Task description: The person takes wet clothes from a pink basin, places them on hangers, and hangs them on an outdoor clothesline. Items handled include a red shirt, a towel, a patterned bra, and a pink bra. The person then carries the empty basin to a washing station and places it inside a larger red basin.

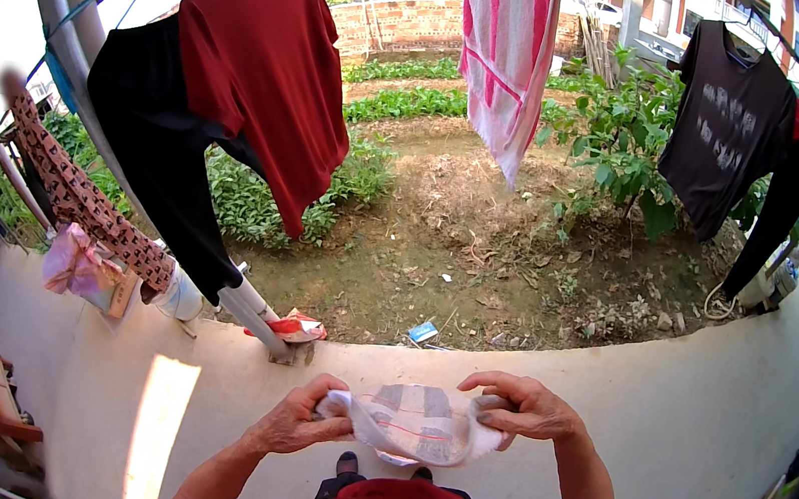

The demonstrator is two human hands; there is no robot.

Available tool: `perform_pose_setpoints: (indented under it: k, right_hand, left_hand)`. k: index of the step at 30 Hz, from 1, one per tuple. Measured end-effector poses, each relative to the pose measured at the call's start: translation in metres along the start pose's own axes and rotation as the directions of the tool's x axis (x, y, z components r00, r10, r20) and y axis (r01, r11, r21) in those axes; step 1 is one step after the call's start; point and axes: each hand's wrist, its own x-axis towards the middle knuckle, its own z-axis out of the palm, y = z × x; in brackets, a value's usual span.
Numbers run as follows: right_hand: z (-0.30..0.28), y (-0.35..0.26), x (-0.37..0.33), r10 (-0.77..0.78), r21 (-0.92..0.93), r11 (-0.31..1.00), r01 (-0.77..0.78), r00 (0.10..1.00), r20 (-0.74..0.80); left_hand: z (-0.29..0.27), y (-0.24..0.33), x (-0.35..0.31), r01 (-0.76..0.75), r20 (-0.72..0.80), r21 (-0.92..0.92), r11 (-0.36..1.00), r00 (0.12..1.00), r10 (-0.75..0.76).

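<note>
Between my two hands a pale towel (412, 421) with grey checks and a thin red line is held up in front of my body, sagging in the middle. My left hand (301, 420) is closed on its left end, thumb and fingers pinching the bunched edge. At the other end my right hand (530, 410) grips the edge between thumb and fingers, the index finger bent over the top. The towel's lower part partly hides the floor near my feet.
A red shirt (265, 80), black trousers (148, 126), a pink-striped towel (506, 57) and a dark T-shirt (729, 121) hang ahead. A metal post (254, 316) meets the concrete floor (383, 374) beside a red-and-white bag (301, 326). Garden soil lies beyond.
</note>
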Motion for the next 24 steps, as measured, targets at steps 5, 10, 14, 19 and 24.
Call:
perform_pose_setpoints:
  k: [5, 10, 14, 19, 24]
  right_hand:
    - [-0.015, 0.047, -0.005, -0.227, -0.123, 0.974, 0.191, 0.837, -0.499]
    - [-0.016, 0.022, -0.010, -0.211, -0.177, 0.969, 0.172, 0.950, -0.230]
    - [-0.023, 0.041, -0.019, -0.252, -0.070, 0.961, 0.268, 0.744, -0.619]
    - [-0.020, 0.040, -0.007, -0.401, -0.519, 0.843, 0.142, 0.809, -0.430]
    - [-0.026, 0.027, -0.022, -0.323, -0.104, 0.932, 0.347, 0.666, -0.673]
  left_hand:
    - [-0.025, -0.019, 0.023, -0.304, -0.426, -0.016, 0.952, 0.864, 0.269]
    - [0.003, -0.015, 0.032, -0.071, -0.052, 0.064, 0.995, 0.996, 0.074]
    - [-0.022, -0.015, 0.031, -0.199, -0.428, -0.200, 0.959, 0.898, 0.097]
    - [-0.004, -0.007, 0.036, -0.074, -0.054, 0.192, 0.979, 0.995, 0.086]
    - [-0.012, 0.001, 0.040, -0.336, -0.491, -0.225, 0.914, 0.850, 0.192]
